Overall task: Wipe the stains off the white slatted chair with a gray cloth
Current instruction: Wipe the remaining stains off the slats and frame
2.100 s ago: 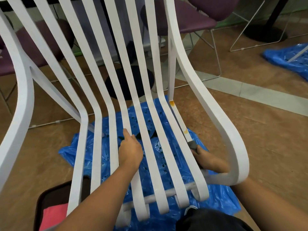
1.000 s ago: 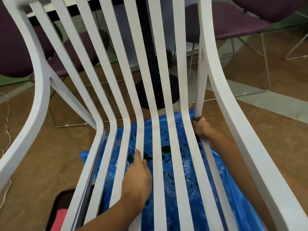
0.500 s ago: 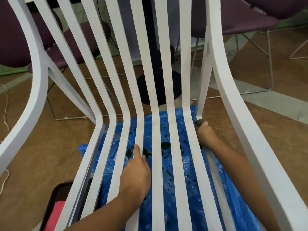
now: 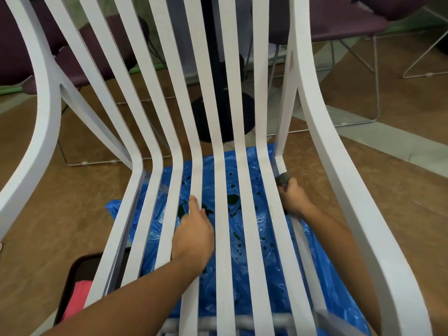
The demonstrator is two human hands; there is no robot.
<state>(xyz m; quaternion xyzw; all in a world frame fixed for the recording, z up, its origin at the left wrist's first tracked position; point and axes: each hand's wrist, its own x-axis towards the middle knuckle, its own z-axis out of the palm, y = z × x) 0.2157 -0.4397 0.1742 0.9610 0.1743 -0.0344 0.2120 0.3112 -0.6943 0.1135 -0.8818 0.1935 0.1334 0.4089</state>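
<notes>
**Task item.** The white slatted chair (image 4: 324,141) fills the view, its slats running from 12 o'clock down to 6 o'clock and bending at mid-height. A faint brownish smear shows on the thin right strut (image 4: 288,93), toward 1 o'clock.

**Right hand.** The right hand (image 4: 294,201), at 3 o'clock from the view's centre, is clenched on the gray cloth (image 4: 283,178). Only a small wad of cloth shows above the fingers. The wad touches the lower end of the thin right strut, between the outermost slat and the thick right frame.

**Left hand.** The left hand (image 4: 194,236), just below centre, grasps a middle slat (image 4: 197,166). The thumb lies straight along the slat's left edge, pointing to 12 o'clock. The fingers curl over the right edge into the gap and out of sight. The two hands are well apart, with two slats between them.

**Surroundings.**
- A blue plastic sheet (image 4: 242,190) lies on the brown floor (image 4: 72,190) under the seat, spotted with dark green drops.
- At 7 o'clock a dark tray (image 4: 80,267) sits on the floor and holds a pink item (image 4: 77,299), partly hidden by the slats.
- Behind the slats at 12 o'clock stands a black table post (image 4: 213,44) on a round base.
- There are purple chairs at 10 o'clock (image 4: 106,40) and 1 o'clock (image 4: 339,23).
</notes>
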